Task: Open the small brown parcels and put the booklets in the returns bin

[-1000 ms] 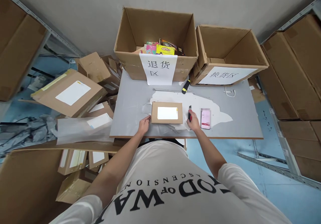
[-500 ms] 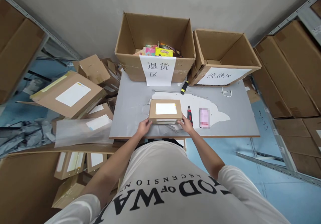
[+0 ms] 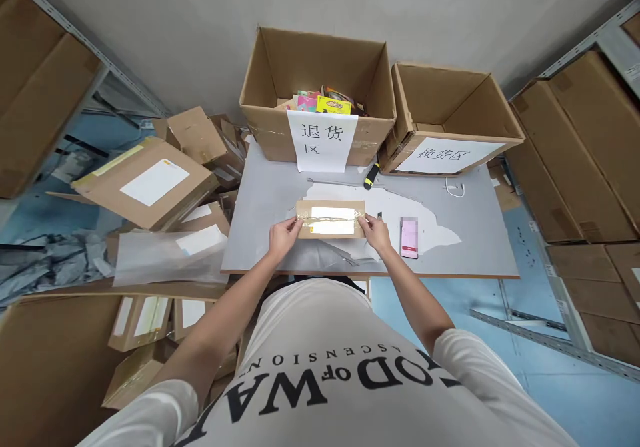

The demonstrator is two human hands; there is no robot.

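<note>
A small flat cardboard parcel (image 3: 330, 219) with a white label and clear tape is tipped up on its far edge on the grey table (image 3: 270, 187), its taped side facing me. My left hand (image 3: 284, 235) grips its left end and my right hand (image 3: 376, 232) grips its right end. Just behind my right hand, a red box cutter (image 3: 380, 216) lies mostly hidden. A phone in a pink case (image 3: 409, 237) lies to the right of that hand.
Two open cartons stand at the table's back: the left carton (image 3: 320, 67) holds coloured packets and a paper sign, the right carton (image 3: 450, 110) also carries a sign. A yellow-black tool (image 3: 371, 175) lies between them. Parcels (image 3: 150, 183) pile up left; metal shelves with boxes on both sides.
My right hand let go of the box cutter and moved to the parcel. Both hands lifted the parcel's near edge and turned it up, so its taped side now faces me.
</note>
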